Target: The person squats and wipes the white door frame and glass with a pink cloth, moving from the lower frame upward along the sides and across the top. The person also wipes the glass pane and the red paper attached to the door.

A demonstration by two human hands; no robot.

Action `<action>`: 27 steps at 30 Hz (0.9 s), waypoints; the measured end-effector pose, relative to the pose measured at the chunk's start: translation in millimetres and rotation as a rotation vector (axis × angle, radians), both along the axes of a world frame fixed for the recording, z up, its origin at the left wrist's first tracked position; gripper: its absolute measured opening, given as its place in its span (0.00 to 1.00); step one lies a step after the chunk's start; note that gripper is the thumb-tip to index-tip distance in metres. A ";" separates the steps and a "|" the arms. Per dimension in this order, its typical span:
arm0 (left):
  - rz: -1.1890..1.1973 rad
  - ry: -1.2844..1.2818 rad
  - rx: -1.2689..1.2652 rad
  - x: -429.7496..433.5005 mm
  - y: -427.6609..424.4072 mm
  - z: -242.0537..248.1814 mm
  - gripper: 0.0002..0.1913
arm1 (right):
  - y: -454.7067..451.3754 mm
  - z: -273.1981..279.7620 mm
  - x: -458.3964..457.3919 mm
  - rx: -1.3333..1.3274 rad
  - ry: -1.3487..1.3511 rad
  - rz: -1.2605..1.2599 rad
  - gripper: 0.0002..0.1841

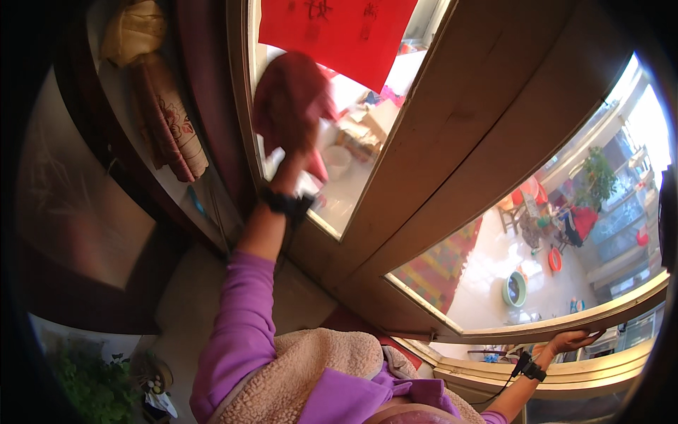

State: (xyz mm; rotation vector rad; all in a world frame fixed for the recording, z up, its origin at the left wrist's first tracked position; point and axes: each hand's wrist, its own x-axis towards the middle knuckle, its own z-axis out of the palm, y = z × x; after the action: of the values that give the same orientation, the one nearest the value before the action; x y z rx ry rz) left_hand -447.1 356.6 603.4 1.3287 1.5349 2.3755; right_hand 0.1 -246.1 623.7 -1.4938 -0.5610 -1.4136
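My left hand (pixel 303 137) holds a dark red cloth (pixel 286 87) against the narrow glass pane (pixel 344 196) of a wooden door. The cloth and hand are blurred, and folds of fabric hide most of the fingers. Just above the cloth, a red paper sheet (pixel 339 34) with writing covers the upper glass. Far to the right, my right hand (pixel 574 340) grips the outer edge of the wooden door leaf (pixel 535 331), which stands ajar. That leaf carries a wider glass pane (pixel 482 286). Black bands circle both wrists.
A rolled floral fabric (pixel 180 138) and a yellow cloth bundle (pixel 135 32) lie on the left beside a dark wooden panel (pixel 206 79). Leafy plants (pixel 95 376) stand lower left. Through the glass appear a green basin (pixel 514 289), a red basin (pixel 554 259) and a patterned rug (pixel 439 265).
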 end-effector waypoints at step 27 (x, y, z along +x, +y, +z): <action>-0.889 -0.691 0.039 32.2 -23.1 -269.6 0.13 | -4.8 5.8 5.6 -0.098 -0.059 -0.073 0.31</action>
State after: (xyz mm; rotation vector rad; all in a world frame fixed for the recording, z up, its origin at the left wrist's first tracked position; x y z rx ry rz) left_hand -414.9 333.5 333.8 0.7747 0.5344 1.9210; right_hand 5.6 -250.9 629.5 -1.5680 -0.6249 -1.5094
